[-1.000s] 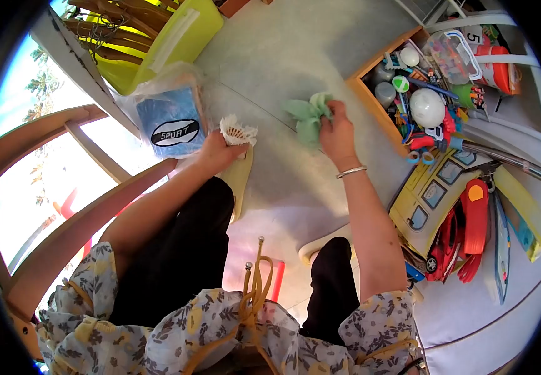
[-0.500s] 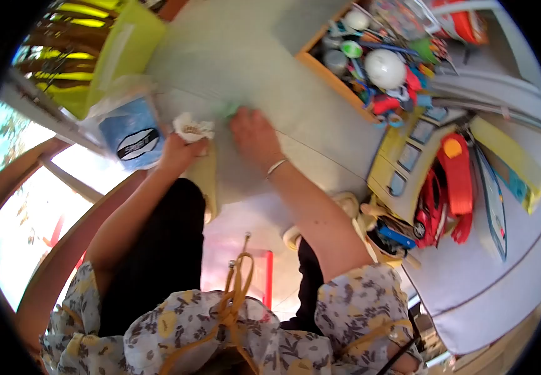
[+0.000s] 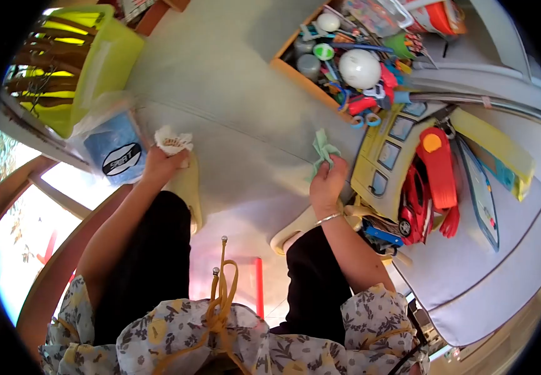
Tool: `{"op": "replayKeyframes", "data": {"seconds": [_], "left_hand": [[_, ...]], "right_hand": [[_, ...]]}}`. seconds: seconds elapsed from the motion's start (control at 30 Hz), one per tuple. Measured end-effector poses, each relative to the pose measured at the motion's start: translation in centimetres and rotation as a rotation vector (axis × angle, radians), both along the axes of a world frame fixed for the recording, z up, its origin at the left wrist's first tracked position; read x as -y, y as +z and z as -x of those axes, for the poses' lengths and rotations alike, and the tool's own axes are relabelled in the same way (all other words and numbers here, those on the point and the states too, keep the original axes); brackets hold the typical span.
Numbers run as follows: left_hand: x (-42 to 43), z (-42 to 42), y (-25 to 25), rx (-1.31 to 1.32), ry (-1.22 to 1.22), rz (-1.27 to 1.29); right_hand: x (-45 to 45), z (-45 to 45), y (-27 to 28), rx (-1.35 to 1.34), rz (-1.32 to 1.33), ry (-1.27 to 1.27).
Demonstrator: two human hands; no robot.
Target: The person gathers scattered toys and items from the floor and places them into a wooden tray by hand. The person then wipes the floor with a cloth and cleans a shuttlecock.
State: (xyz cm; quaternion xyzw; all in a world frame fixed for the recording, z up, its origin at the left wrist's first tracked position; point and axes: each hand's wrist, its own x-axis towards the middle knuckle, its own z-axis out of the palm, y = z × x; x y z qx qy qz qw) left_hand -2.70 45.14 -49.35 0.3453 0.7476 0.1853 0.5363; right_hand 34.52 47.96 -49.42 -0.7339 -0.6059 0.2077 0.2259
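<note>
In my left hand (image 3: 163, 165) is a crumpled white tissue (image 3: 173, 141) with brownish marks, held closed between thumb and fingers. Just left of that hand lies a clear plastic bag with a blue packet (image 3: 115, 140) inside, bearing a black and white label. My right hand (image 3: 329, 181), with a bracelet at the wrist, pinches a pale green cloth (image 3: 324, 150) that hangs loosely above the grey floor. A yellow toy bus (image 3: 383, 156) stands close to the right of this hand.
At the upper right, an orange-edged box (image 3: 305, 84) holds toys and a white ball. Beside the bus are a red toy car (image 3: 413, 206) and a tablet-like board (image 3: 478, 194). A lime-green basket (image 3: 117, 53) stands upper left. My slippers (image 3: 292, 231) rest on the floor.
My right hand has moved right and back toward me, lifting the green cloth off the floor. My left hand still holds the tissue. The view has shifted slightly.
</note>
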Motion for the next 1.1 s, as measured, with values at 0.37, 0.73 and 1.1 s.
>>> {"op": "replayKeyframes", "data": {"seconds": [0.37,0.73,1.1], "left_hand": [[0.4,0.1,-0.4,0.012,0.026,-0.138],[0.4,0.5,-0.1,0.115,0.057,-0.033],[0.5,0.2,0.0,0.085,0.048,-0.119]], "right_hand": [[0.1,-1.5,-4.5,0.116,0.238,-0.563],[-0.6,12.7,-3.6,0.169,0.053,0.426],[-2.9,13.1,-3.0,0.149,0.179,0.902]]}}
